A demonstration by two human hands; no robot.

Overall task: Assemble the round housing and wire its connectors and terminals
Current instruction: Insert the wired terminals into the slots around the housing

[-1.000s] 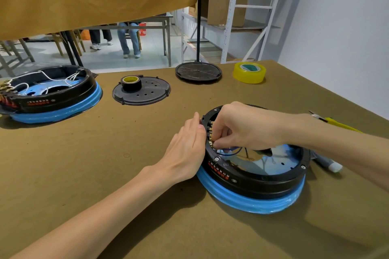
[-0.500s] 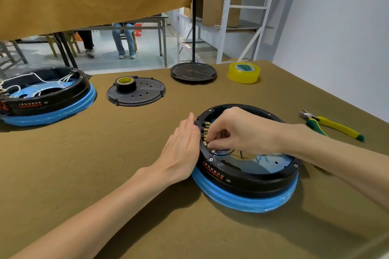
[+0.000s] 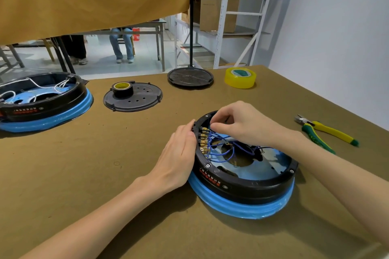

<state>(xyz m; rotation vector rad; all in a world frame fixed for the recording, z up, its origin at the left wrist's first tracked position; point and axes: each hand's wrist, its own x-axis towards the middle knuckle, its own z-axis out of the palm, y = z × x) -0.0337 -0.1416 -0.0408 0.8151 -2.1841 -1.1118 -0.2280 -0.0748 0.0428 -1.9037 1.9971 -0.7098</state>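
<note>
Nearest the camera, the round housing (image 3: 244,176) lies flat on the brown surface (image 3: 84,174), open side up, on its blue base ring; being round it has no long axis, and its row of brass terminals (image 3: 203,141) lines the inner wall on the side toward the left hand. The left hand (image 3: 179,153) rests against the outside of the housing at that wall, fingers straight and together, bracing it. The right hand (image 3: 240,126) reaches over the far rim of the housing, its fingers pinched together on the end of a blue wire (image 3: 219,143) at the uppermost terminal. I judge the step to be seating a connector on that terminal. The risks from here look modest: a connector pushed on crooked could bend the brass tab, the tangle of blue loops invites landing a lead on the wrong terminal, and a hard push could slide the housing if the bracing hand eases off. Right of the housing lie yellow-and-green pliers (image 3: 324,130). Beyond the housing sit a black cover plate (image 3: 136,99) carrying a tape roll, and a yellow tape roll (image 3: 240,78); far to its left stands a second housing (image 3: 40,101) with white wires.
</note>
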